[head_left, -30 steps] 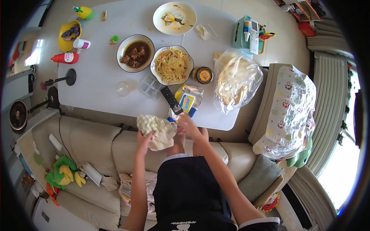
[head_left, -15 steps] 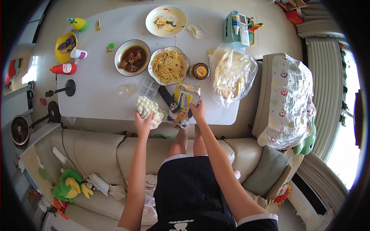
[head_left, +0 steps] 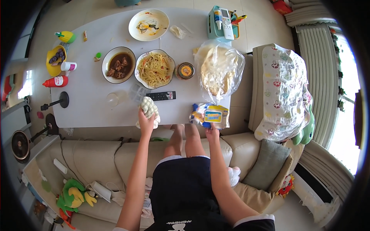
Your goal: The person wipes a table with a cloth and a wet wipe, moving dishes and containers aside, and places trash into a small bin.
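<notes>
My left hand (head_left: 145, 124) is closed around a green-and-white checked cloth (head_left: 151, 108) at the table's near edge. In my right hand (head_left: 212, 133) is a soft, wipes-style packet (head_left: 213, 116) in yellow, white and blue, gripped by its near edge and held over the table's front edge. Between the hands, a black remote control (head_left: 161, 96) lies crosswise on the table. The cloth is close to its left end. Left of the remote stands a clear compartmented tray (head_left: 136, 93), and beyond that a transparent cup (head_left: 112, 99).
On the white table (head_left: 86, 109) are a meat stew bowl (head_left: 118, 65), a dish of shredded vegetables (head_left: 155, 68), a lidded jar (head_left: 185, 71), a bag of flatbread (head_left: 219, 69), a used plate (head_left: 148, 25) and a teal caddy (head_left: 216, 25). A beige sofa (head_left: 88, 154) runs behind my legs.
My right hand has carried the packet to the right, away from the remote. The remote has turned from slanted to crosswise. My left hand still holds the cloth, now beside the remote's left end.
</notes>
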### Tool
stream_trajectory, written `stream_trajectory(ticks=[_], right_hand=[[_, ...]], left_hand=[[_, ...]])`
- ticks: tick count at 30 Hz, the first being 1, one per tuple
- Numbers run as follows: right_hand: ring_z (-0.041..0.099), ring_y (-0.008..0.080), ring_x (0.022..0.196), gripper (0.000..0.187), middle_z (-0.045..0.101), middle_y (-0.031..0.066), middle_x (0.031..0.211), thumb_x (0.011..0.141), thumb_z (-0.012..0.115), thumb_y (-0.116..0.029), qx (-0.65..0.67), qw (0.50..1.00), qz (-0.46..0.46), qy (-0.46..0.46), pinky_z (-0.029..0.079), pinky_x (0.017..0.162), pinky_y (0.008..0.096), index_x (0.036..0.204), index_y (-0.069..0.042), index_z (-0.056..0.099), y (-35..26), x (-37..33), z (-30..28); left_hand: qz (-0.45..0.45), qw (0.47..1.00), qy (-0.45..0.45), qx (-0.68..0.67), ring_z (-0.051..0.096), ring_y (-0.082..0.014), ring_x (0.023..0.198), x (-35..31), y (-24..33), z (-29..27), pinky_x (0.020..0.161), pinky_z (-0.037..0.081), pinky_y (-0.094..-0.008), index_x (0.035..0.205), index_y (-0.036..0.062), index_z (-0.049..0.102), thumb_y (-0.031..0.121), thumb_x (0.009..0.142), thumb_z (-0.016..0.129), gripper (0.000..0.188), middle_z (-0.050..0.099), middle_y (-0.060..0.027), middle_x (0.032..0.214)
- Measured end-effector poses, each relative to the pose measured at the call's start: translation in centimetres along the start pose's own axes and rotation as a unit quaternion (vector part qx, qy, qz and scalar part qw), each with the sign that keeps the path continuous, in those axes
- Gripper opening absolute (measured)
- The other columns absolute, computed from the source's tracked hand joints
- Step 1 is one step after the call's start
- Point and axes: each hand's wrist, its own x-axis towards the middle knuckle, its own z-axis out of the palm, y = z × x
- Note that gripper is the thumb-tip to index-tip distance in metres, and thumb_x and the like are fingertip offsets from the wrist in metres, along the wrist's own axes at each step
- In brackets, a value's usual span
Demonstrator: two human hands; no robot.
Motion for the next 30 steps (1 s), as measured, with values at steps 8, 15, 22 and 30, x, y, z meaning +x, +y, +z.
stream_trajectory(ticks=[8,15,22,30], right_hand=[[0.055,0.0282,0.092,0.031,0.055,0.0136,0.099,0.090,0.045,-0.026,-0.170,0.971,0.169,-0.018,0.043,0.084,0.0427,0.110,-0.003,0.045,-7.3,7.7,-3.1],[0.055,0.0316,0.086,0.032,0.055,0.0130,0.104,0.072,0.059,-0.016,-0.732,0.565,-0.263,-0.275,0.046,0.073,0.0376,0.103,-0.009,0.052,5.7,-6.1,13.4],[0.052,0.0176,0.078,0.029,0.050,0.0105,0.103,0.073,0.051,-0.013,-0.719,0.131,-0.640,-0.237,0.041,0.067,0.0289,0.102,-0.009,0.052,10.5,-1.3,22.6],[0.054,0.0252,0.076,0.030,0.048,0.0104,0.086,0.064,0.063,-0.017,-0.795,0.203,-0.423,-0.386,0.045,0.065,0.0367,0.089,-0.004,0.051,5.7,-6.6,20.2]], left_hand=[[-0.058,0.991,-0.045,-0.114,0.052,-0.0229,0.101,-1.4,2.0,1.0,0.086,0.041,-0.0322,0.118,-0.0019,0.040,0.006,0.071,0.064,0.054,0.051,-0.0141,0.110],[-0.098,0.989,0.005,-0.111,0.050,-0.0203,0.101,-1.9,0.8,-3.9,0.088,0.039,-0.0309,0.117,-0.0031,0.040,0.008,0.073,0.065,0.051,0.051,-0.0135,0.111],[-0.163,0.966,0.075,-0.185,0.050,-0.0189,0.101,-2.3,4.3,-3.2,0.086,0.041,-0.0291,0.121,-0.0023,0.036,0.009,0.076,0.065,0.055,0.047,-0.0126,0.116],[-0.192,0.954,0.171,-0.151,0.047,-0.0185,0.105,-3.8,4.1,-4.8,0.088,0.040,-0.0300,0.124,-0.0012,0.035,0.006,0.076,0.063,0.056,0.044,-0.0116,0.121]])
